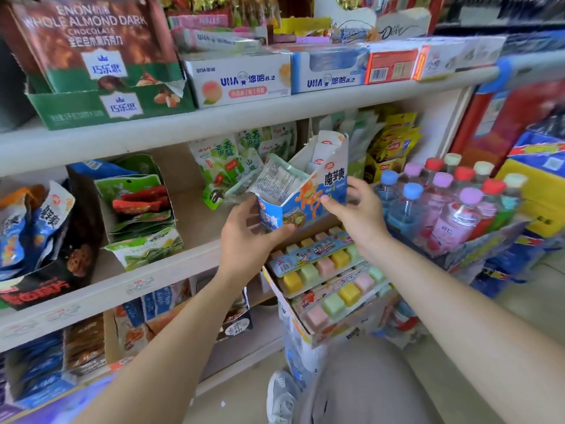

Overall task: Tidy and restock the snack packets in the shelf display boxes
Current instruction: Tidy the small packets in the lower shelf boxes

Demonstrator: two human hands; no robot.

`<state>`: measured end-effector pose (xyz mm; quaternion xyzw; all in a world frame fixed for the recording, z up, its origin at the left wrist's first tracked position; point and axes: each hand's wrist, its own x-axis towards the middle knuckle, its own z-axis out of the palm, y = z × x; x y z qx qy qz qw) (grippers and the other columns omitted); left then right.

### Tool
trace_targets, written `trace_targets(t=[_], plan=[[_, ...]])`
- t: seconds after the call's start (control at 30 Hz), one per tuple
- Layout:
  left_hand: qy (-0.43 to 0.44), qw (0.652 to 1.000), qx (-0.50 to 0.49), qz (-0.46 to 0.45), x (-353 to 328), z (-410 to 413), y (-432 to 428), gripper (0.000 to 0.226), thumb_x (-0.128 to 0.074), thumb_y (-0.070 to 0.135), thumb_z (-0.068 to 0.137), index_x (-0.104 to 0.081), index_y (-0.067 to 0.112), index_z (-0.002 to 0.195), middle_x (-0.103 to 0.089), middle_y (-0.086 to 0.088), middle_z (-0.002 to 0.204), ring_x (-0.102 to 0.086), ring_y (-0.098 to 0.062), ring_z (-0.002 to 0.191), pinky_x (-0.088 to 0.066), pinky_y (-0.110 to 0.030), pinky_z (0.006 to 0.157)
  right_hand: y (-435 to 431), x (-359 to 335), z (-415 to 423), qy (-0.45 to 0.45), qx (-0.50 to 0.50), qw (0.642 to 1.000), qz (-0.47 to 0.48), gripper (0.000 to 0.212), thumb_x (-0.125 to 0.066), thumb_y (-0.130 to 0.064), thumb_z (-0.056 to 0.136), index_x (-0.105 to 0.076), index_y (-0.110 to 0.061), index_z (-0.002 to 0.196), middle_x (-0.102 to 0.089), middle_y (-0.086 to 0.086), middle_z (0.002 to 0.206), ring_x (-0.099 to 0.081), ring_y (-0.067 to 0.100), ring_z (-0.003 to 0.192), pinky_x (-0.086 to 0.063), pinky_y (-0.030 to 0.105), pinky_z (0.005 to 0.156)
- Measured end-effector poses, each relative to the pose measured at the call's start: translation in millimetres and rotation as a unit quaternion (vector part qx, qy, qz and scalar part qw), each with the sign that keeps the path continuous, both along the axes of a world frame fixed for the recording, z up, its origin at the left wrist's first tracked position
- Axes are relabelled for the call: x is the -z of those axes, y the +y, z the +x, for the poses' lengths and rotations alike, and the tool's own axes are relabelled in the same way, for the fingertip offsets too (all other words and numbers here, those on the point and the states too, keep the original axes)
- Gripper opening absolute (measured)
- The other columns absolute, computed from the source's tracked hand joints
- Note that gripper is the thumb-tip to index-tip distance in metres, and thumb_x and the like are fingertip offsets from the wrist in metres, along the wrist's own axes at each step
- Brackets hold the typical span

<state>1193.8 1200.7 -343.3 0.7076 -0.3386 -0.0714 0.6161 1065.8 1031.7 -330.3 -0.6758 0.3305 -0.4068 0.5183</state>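
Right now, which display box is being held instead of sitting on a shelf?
The blue-and-white box with packets sticking out, held between the left hand and right hand; the others sit on shelves.

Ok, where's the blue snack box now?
The blue snack box is centre of the head view, held between the left hand and right hand, just above the pastel cube trays.
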Motion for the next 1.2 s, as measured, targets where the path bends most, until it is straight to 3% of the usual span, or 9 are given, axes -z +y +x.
trace_targets(t=[0.17,0.23,0.37,0.53,0.63,0.8,0.97,1.1,1.2], plan=[[0.043,0.999,0.018,-0.013,-9.2,-16.9,53.8,0.071,-0.097,0.024,0.067,-0.057,0.016,0.125,-0.063,0.0,0.118,-0.066,-0.003,0.105,-0.057,-0.02,0.071,47.3,2.5,-17.2,-0.011,-0.04,0.999,-0.003,0.056,-0.082,-0.026,0.082,-0.057,-0.027,0.131,-0.065,-0.009,0.122,-0.065,0.001,0.102,-0.051,0.009,0.067],[0.06,0.998,0.016,-0.018,-8.1,-22.5,77.9,0.071,-0.097,0.022,0.064,-0.055,0.02,0.122,-0.064,0.001,0.118,-0.067,-0.008,0.105,-0.06,-0.027,0.071,70.9,4.4,-18.0,-0.013,-0.056,0.998,-0.007,0.052,-0.082,-0.023,0.082,-0.057,-0.026,0.128,-0.065,-0.01,0.119,-0.066,-0.003,0.096,-0.053,0.011,0.071],[0.052,0.998,-0.014,-0.021,-7.0,-27.5,130.1,0.08,-0.089,0.039,0.055,-0.054,0.022,0.125,-0.068,0.006,0.118,-0.069,-0.013,0.103,-0.061,-0.034,0.082,116.1,11.9,-6.5,-0.017,-0.09,0.996,-0.017,0.05,-0.083,-0.02,0.081,-0.061,-0.021,0.126,-0.069,-0.006,0.116,-0.067,0.009,0.103,-0.057,0.031,0.086],[0.063,0.996,-0.065,-0.011,-4.7,-25.8,197.2,0.057,-0.092,0.034,0.063,-0.064,0.02,0.111,-0.075,0.004,0.104,-0.073,-0.02,0.096,-0.063,-0.05,0.073,172.1,15.0,15.2,-0.005,-0.146,0.988,-0.041,0.05,-0.081,-0.017,0.082,-0.06,-0.017,0.127,-0.066,-0.012,0.116,-0.061,-0.013,0.096,-0.047,0.007,0.074],[0.075,0.99,-0.114,-0.032,-3.6,-22.9,235.8,0.053,-0.092,0.026,0.063,-0.065,0.015,0.107,-0.077,-0.002,0.1,-0.075,-0.024,0.092,-0.062,-0.035,0.066,202.3,16.1,32.3,0.008,-0.197,0.978,-0.06,0.05,-0.081,-0.019,0.083,-0.058,-0.02,0.127,-0.064,-0.016,0.116,-0.057,-0.02,0.093,-0.044,0.004,0.072],[0.069,0.972,-0.209,-0.076,1.6,-18.3,298.9,0.045,-0.089,0.019,0.061,-0.067,0.014,0.1,-0.076,0.002,0.09,-0.069,-0.011,0.078,-0.055,-0.027,0.068,249.8,15.2,67.4,0.017,-0.262,0.959,-0.102,0.052,-0.08,-0.015,0.083,-0.059,-0.016,0.131,-0.067,-0.011,0.12,-0.059,-0.016,0.1,-0.046,0.005,0.075],[0.055,0.945,-0.306,-0.106,13.2,-11.5,356.4,0.051,-0.088,0.031,0.058,-0.068,0.015,0.101,-0.075,-0.005,0.089,-0.065,-0.015,0.077,-0.058,-0.048,0.074,293.3,14.3,103.3,0.031,-0.308,0.936,-0.17,0.055,-0.078,-0.021,0.086,-0.057,-0.023,0.136,-0.061,-0.011,0.13,-0.058,-0.011,0.105,-0.044,0.004,0.083],[0.045,0.922,-0.356,-0.144,16.5,-7.3,390.7,0.062,-0.086,0.035,0.056,-0.069,0.016,0.112,-0.078,0.004,0.095,-0.069,-0.01,0.083,-0.06,-0.034,0.077,320.8,15.5,129.9,0.037,-0.328,0.91,-0.252,0.048,-0.078,-0.02,0.086,-0.061,-0.021,0.13,-0.062,-0.008,0.124,-0.06,0.002,0.101,-0.046,0.01,0.086],[0.033,0.905,-0.391,-0.164,17.8,-1.6,410.5,0.06,-0.087,0.03,0.058,-0.068,0.013,0.112,-0.077,0.002,0.099,-0.068,-0.013,0.087,-0.059,-0.035,0.079,334.4,16.5,148.7,0.028,-0.325,0.886,-0.33,0.042,-0.076,-0.016,0.085,-0.065,-0.015,0.125,-0.063,-0.002,0.121,-0.059,0.013,0.11,-0.049,0.027,0.096]])
